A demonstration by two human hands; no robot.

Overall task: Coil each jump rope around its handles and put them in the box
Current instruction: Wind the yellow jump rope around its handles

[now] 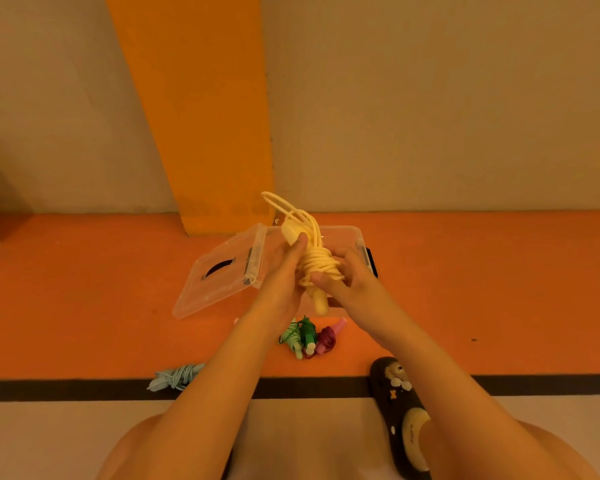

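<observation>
Yellow jump rope (317, 263) is being held over the clear box (352, 237), mostly coiled around its handles, a few loose loops sticking up. Left hand (284, 268) is gripping the handle bundle; right hand (340, 275) is pinching the wound cord. Cord looks light, soft and springy, probably prone to unwinding, so grip across the wraps. Box interior is blocked by the hands. Green, dark green, pink and blue bundles are lying on the floor.
</observation>
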